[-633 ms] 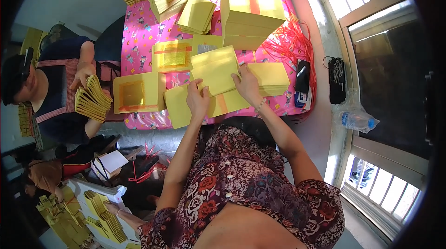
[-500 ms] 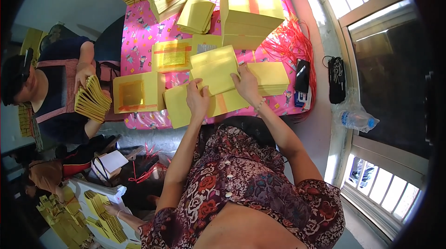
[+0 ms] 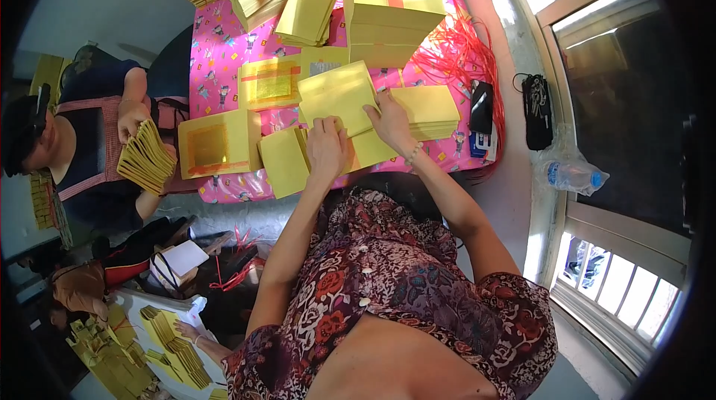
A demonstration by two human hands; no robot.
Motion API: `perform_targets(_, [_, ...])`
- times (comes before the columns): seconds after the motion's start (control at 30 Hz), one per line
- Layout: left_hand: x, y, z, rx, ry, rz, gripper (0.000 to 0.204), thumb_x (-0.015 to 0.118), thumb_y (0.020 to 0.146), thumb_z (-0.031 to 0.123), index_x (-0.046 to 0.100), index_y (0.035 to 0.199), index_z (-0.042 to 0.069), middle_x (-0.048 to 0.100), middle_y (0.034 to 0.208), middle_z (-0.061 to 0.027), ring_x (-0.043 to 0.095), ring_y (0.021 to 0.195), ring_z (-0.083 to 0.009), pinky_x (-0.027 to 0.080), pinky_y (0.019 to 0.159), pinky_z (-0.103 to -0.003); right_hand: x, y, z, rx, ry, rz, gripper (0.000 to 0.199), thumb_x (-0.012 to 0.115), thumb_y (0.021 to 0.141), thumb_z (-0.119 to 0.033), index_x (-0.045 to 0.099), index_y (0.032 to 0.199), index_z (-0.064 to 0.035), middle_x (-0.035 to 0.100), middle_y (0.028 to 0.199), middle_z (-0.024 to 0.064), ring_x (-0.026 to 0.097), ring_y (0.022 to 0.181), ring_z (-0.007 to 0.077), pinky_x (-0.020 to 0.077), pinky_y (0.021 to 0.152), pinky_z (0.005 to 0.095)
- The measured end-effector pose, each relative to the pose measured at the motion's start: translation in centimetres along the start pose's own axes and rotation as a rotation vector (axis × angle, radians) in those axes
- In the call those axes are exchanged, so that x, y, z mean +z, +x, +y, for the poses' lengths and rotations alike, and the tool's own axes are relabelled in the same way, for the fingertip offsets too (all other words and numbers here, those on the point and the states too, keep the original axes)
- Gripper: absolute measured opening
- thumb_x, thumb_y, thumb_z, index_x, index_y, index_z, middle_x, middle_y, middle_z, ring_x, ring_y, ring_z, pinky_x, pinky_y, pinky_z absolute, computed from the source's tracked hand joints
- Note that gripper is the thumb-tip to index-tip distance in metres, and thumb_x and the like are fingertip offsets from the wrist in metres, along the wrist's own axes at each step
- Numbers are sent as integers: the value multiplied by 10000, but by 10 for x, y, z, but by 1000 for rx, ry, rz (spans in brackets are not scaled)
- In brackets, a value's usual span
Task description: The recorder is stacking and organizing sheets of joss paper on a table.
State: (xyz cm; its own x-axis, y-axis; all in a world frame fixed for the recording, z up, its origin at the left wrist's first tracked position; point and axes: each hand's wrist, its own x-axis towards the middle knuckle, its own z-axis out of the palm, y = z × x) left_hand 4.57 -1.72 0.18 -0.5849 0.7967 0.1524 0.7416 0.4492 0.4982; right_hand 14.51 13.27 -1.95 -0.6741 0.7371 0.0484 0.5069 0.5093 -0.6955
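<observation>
A folded yellow paper sheet (image 3: 337, 94) lies in front of me, tilted over a longer yellow sheet with a reddish stripe. My left hand (image 3: 328, 148) presses bent fingers on its lower edge. My right hand (image 3: 391, 124) grips its right edge, thumb on top and fingers toward the far side. Left of my left hand, a yellow flap (image 3: 283, 163) of the lower paper shows, with a raised edge beside my wrist. A stack of folded yellow paper (image 3: 431, 110) sits just right of my right hand. Yellow papers with a gold square (image 3: 209, 148) lie to the left.
A tall yellow paper block (image 3: 391, 19) stands at the back, near red plastic strings (image 3: 466, 49). A black phone (image 3: 482, 107) lies at the table's right side. A co-worker (image 3: 89, 131) at left holds folded yellow papers (image 3: 148, 157). A plastic bottle (image 3: 574, 175) rests by the window.
My left hand has slid rightward along the folded sheet's lower edge, nearer my right hand. The lower paper's left part now shows a raised edge. My right hand keeps its place on the sheet.
</observation>
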Motion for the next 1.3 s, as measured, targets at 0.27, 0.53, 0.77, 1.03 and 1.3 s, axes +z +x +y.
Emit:
perform_targets(0.27, [11,-6,-5,16,85,64,358,668,842,155,523,1140,22,527,1022,-180,588,900,-365,493,748,-445,-26,-26,-35,-292,-48,36,204,653,866,-184,525,928,-38,571,863,145,583,880,337,488,737,436])
perform_targets(0.53, [10,-7,-4,18,70,58,387,680,837,164,520,1160,23,526,1032,-183,586,909,-362,491,756,-440,-11,-33,-22,-178,-26,-151,173,664,848,-162,540,914,-60,584,856,121,605,859,322,502,720,434])
perform_targets(0.77, [10,-6,-4,2,49,32,379,676,846,169,518,1157,21,522,1048,-188,582,912,-367,491,756,-436,-7,-31,-18,-161,21,-132,184,686,831,-173,548,885,-64,582,851,114,606,837,323,497,711,436])
perform_targets(1.03, [6,-8,-10,8,-13,79,380,691,839,201,547,1152,40,517,1039,-180,543,957,-361,457,827,-450,1,-30,-19,-169,-49,-112,251,722,804,-257,559,871,-79,580,852,113,608,824,314,492,685,429])
perform_targets(1.3, [-2,-11,-23,-51,-143,81,447,748,812,228,557,1177,54,482,1052,-192,501,989,-363,440,847,-440,2,-34,-25,-160,-140,-97,282,723,807,-285,558,893,-74,582,879,123,600,838,318,487,698,432])
